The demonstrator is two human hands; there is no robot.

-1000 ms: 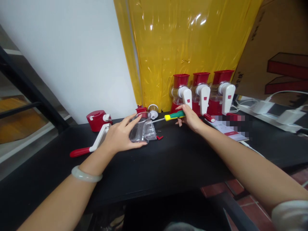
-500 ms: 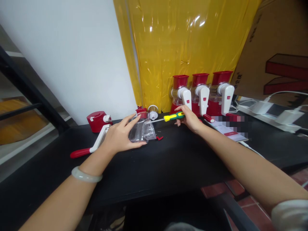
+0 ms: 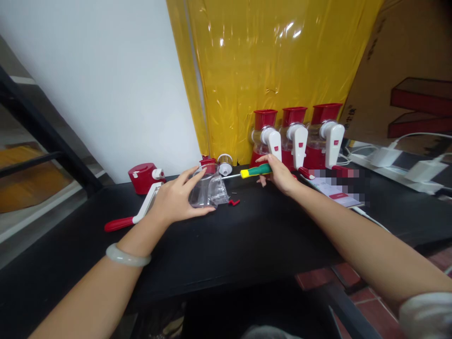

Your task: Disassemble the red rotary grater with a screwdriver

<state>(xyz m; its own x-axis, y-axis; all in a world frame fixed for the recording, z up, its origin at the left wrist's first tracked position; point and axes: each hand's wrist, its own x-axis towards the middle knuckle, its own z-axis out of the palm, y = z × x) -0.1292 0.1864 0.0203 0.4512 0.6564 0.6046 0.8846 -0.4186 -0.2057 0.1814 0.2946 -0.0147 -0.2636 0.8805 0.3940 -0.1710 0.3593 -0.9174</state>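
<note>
My left hand (image 3: 180, 195) is wrapped round a clear plastic grater housing (image 3: 203, 190) lying on its side on the black table. In my right hand (image 3: 277, 174) is a screwdriver (image 3: 256, 171) with a green and yellow handle, held level. Its shaft reaches left to the housing's right side; the exact spot where the tip meets the plastic is too small to make out. Just right of the housing lie a small red clip (image 3: 234, 202) and a tiny metal piece. Behind it stands a metal grating drum (image 3: 225, 165) with a white end, beside a red part (image 3: 208, 164).
A red base (image 3: 141, 178) and a white crank with a red handle (image 3: 120, 223) lie to the left. Three red-and-white rotary graters (image 3: 296, 141) stand at the back right. A phone (image 3: 335, 190) and a white power strip (image 3: 395, 172) with cables are farther right.
The screwdriver's handle has turned about its long axis, showing more green now. Both hands and the housing stay nearly where they were.
</note>
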